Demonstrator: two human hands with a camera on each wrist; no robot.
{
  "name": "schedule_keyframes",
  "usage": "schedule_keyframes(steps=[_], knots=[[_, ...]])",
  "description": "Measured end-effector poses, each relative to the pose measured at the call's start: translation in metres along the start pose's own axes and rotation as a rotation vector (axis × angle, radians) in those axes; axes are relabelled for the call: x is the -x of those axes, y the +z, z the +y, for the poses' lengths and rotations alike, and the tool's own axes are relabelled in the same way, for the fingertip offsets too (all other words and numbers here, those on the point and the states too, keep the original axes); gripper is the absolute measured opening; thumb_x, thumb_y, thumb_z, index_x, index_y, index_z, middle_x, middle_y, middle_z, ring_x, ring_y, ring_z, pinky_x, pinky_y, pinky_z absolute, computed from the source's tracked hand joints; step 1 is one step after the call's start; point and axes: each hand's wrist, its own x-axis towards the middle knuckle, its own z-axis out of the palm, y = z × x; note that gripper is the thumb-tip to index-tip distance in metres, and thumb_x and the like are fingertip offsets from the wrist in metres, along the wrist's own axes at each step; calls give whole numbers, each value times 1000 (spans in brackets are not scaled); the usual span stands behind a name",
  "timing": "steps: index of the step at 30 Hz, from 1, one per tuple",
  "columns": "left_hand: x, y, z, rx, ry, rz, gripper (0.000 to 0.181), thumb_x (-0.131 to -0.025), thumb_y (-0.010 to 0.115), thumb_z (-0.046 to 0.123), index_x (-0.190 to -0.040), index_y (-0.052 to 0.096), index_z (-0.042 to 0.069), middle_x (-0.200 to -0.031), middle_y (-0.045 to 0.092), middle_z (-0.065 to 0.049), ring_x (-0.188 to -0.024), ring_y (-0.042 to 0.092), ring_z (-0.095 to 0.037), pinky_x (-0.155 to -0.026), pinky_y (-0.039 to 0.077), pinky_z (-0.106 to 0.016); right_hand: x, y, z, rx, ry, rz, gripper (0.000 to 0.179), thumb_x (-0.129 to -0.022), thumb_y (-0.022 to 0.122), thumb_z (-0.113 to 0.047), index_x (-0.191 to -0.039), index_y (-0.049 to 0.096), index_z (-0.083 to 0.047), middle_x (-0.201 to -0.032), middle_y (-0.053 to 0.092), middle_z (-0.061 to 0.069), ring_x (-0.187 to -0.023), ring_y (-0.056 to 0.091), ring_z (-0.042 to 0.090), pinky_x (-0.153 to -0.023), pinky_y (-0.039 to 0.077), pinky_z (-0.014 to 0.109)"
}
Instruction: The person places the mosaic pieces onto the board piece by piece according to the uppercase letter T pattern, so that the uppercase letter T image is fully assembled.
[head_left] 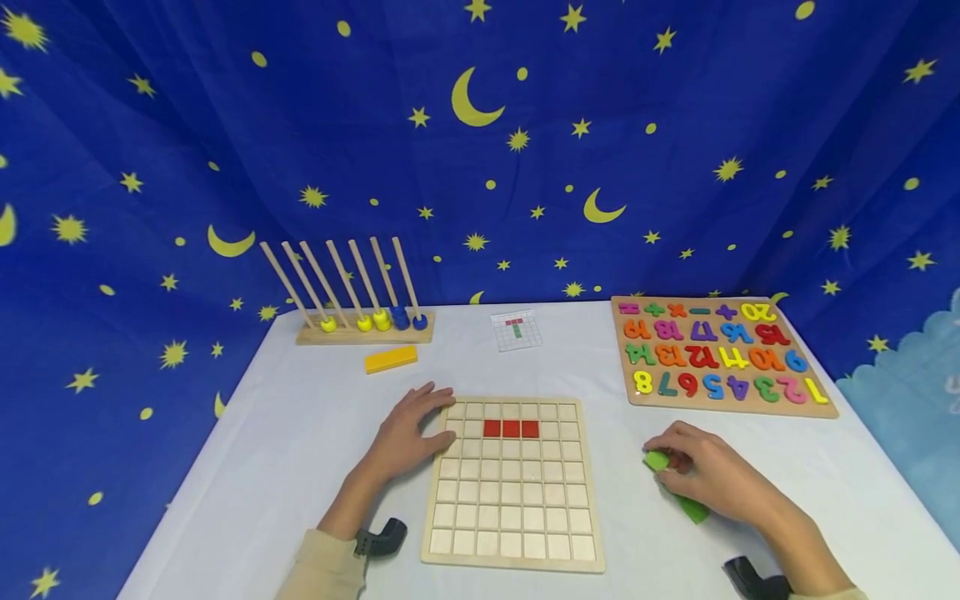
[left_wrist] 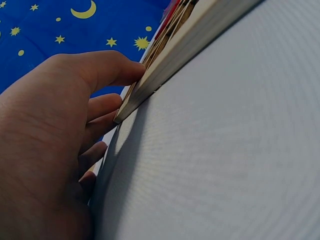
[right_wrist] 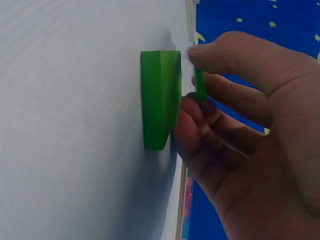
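A wooden grid board [head_left: 510, 493] lies on the table, with a row of three red tiles [head_left: 511, 428] near its far side. At its upper left corner my left hand [head_left: 411, 429] touches the edge with relaxed fingers; the left wrist view shows the thumb against the board's rim [left_wrist: 167, 67]. To the right of the board, my right hand [head_left: 712, 471] pinches a small green tile [head_left: 656, 460] between thumb and fingers. Below that hand a longer green block [right_wrist: 160, 100] sits on the table, close to the curled lower fingers. Part of the tile is hidden by the fingers.
A pattern card [head_left: 516, 331] showing a red and green T lies behind the board. Far left stands a peg abacus [head_left: 364, 332] with a yellow block [head_left: 391, 359] before it. A number puzzle board [head_left: 731, 407] lies at the far right. Behind hangs a blue curtain [head_left: 390, 167].
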Motion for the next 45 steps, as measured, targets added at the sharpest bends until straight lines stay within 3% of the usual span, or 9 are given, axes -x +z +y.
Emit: schedule_keyframes(steps=[9,18,25,35,45], knots=[[0,1,-3,-18,8,16,54,-82,74,40,-131,59,24,-142,47,14,-140,26,-15,-116,17,-42,-9,-8,-5,16,-67,-31,24,-80,78,-25,-102,70,-24,-93,57,-12,-79,52,10,-64,47,24],[3,6,-2,-8,1,5,53,-82,73,41,-131,59,25,-142,46,14,-140,26,-17,-114,19,-47,-22,-20,-20,42,-212,-200,26,-80,76,-13,-101,73,-27,-98,60,-18,-85,55,5,-76,53,31],[4,4,1,-7,-2,3,54,-83,73,40,-132,58,25,-144,46,10,-141,25,-21,-113,19,-52,-35,-20,-31,34,-293,-170,28,-79,74,-7,-103,73,-22,-101,62,-16,-87,57,5,-78,54,30],[3,-1,2,-11,28,14,55,-83,74,38,-133,58,22,-144,46,8,-140,27,-23,-114,19,-50,-55,-12,-45,-121,-336,-41,30,-81,71,-2,-107,71,-18,-109,60,-13,-90,58,7,-80,54,31],[3,1,0,-3,28,27,54,-82,74,37,-132,59,24,-143,46,12,-140,27,-24,-113,21,-51,-73,2,-53,-304,-384,-94,21,-83,77,-18,-103,74,-20,-107,65,-9,-91,63,9,-83,55,28]])
